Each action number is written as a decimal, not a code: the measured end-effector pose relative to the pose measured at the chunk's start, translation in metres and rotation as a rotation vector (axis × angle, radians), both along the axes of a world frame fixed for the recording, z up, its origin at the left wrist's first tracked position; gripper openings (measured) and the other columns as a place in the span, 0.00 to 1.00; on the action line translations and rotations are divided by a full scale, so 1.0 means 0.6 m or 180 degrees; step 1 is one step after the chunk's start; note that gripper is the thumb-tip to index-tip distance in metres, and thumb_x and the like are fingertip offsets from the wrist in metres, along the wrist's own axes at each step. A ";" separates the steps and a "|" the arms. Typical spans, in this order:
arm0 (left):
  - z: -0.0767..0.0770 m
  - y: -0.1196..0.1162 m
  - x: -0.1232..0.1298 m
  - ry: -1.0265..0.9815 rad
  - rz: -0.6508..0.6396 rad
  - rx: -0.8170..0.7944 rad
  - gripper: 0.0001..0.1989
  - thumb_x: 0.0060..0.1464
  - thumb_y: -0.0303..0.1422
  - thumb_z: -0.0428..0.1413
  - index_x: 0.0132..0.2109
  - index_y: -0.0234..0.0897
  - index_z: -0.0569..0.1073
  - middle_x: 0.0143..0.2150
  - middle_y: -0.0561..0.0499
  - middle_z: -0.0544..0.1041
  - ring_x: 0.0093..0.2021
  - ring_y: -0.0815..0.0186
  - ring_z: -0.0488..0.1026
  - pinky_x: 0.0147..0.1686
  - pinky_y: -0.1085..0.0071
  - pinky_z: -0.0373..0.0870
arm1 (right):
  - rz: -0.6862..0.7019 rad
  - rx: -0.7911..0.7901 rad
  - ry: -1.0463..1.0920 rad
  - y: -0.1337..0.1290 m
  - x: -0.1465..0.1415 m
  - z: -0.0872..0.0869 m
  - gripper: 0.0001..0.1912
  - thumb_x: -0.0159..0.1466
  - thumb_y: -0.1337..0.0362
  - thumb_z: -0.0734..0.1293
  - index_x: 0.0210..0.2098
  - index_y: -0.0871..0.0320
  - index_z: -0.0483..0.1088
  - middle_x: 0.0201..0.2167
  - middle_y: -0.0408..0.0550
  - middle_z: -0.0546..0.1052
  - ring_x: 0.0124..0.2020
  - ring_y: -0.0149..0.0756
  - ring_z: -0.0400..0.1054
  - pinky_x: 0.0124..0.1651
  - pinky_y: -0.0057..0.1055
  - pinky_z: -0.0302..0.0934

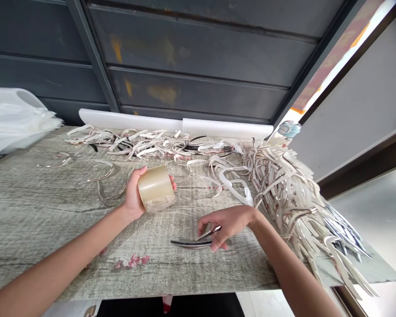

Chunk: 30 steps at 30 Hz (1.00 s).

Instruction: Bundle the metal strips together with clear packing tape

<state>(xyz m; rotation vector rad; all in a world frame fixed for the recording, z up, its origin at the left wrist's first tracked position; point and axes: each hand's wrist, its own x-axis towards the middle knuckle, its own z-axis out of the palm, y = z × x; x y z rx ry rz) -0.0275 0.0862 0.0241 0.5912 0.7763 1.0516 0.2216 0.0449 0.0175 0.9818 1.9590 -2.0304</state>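
My left hand [137,193] is wrapped round a wide roll of clear packing tape [155,187], tan in colour and lifted over the table. A loose flap of film shows along its lower edge. Lower and to the right, my right hand [226,224] closes its fingers on thin curved strips [191,243], dark and shiny like chrome trim. One sits between the fingers and another reaches out to the left, close to the tabletop. Whether that second strip is gripped or only touched, I cannot tell.
A large heap of curved white and chrome strips [280,189] covers the table's right end. More strips [152,143] lie along the back, before white rolled sheets [132,119]. White plastic bags [16,119] stand at left. The wood-patterned table [69,202] ends near my body.
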 end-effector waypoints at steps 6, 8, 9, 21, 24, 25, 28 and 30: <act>-0.003 0.000 0.001 -0.0086 -0.0100 0.0146 0.21 0.53 0.45 0.51 0.44 0.31 0.73 0.36 0.39 0.79 0.34 0.51 0.78 0.33 0.60 0.77 | -0.0202 0.0086 -0.0095 0.007 -0.008 -0.021 0.21 0.48 0.56 0.77 0.34 0.62 0.70 0.21 0.39 0.73 0.25 0.26 0.67 0.32 0.23 0.54; -0.002 0.000 0.002 -0.0108 -0.0072 0.0098 0.21 0.53 0.45 0.51 0.42 0.30 0.74 0.36 0.39 0.79 0.34 0.51 0.78 0.33 0.60 0.77 | -0.0325 0.0191 -0.0059 0.011 -0.008 -0.026 0.22 0.47 0.53 0.77 0.32 0.63 0.73 0.22 0.40 0.73 0.25 0.26 0.67 0.31 0.23 0.54; -0.002 0.000 0.002 -0.0105 -0.0057 0.0072 0.21 0.54 0.44 0.50 0.42 0.30 0.75 0.35 0.39 0.79 0.33 0.51 0.78 0.33 0.60 0.77 | -0.0379 0.0236 -0.0039 0.012 -0.008 -0.027 0.22 0.47 0.52 0.77 0.31 0.63 0.73 0.22 0.41 0.73 0.25 0.26 0.67 0.31 0.23 0.54; -0.003 -0.001 0.001 -0.0021 -0.0098 0.0059 0.23 0.57 0.45 0.47 0.42 0.29 0.76 0.36 0.38 0.80 0.34 0.50 0.79 0.34 0.59 0.77 | -0.1605 0.0707 0.0270 0.001 -0.042 -0.041 0.29 0.56 0.48 0.71 0.51 0.57 0.68 0.24 0.40 0.73 0.26 0.25 0.63 0.33 0.25 0.55; -0.004 0.000 0.002 0.0020 -0.0100 0.0037 0.23 0.56 0.45 0.47 0.42 0.29 0.76 0.37 0.38 0.80 0.35 0.50 0.79 0.35 0.59 0.78 | -0.1793 0.0736 0.0375 0.000 -0.040 -0.035 0.26 0.60 0.47 0.66 0.50 0.58 0.67 0.23 0.39 0.71 0.22 0.24 0.57 0.28 0.24 0.52; -0.003 0.000 0.002 0.0040 -0.0097 0.0037 0.23 0.56 0.45 0.47 0.43 0.29 0.76 0.37 0.38 0.80 0.35 0.50 0.79 0.35 0.59 0.78 | -0.1834 0.0732 0.0422 0.000 -0.039 -0.033 0.24 0.61 0.46 0.65 0.47 0.59 0.69 0.23 0.39 0.70 0.22 0.24 0.57 0.28 0.25 0.52; -0.002 0.000 0.003 0.0087 -0.0096 0.0057 0.23 0.56 0.45 0.47 0.43 0.30 0.75 0.37 0.38 0.80 0.35 0.49 0.79 0.35 0.59 0.78 | -0.1923 0.0778 0.0537 0.001 -0.036 -0.027 0.21 0.62 0.48 0.65 0.37 0.62 0.73 0.27 0.44 0.73 0.31 0.27 0.64 0.35 0.25 0.56; -0.001 -0.001 0.003 0.0101 -0.0095 0.0067 0.22 0.55 0.45 0.48 0.44 0.30 0.75 0.36 0.39 0.80 0.35 0.50 0.79 0.34 0.59 0.78 | -0.1972 0.0823 0.0519 0.002 -0.033 -0.025 0.19 0.61 0.50 0.66 0.35 0.61 0.75 0.32 0.45 0.74 0.34 0.26 0.63 0.37 0.24 0.56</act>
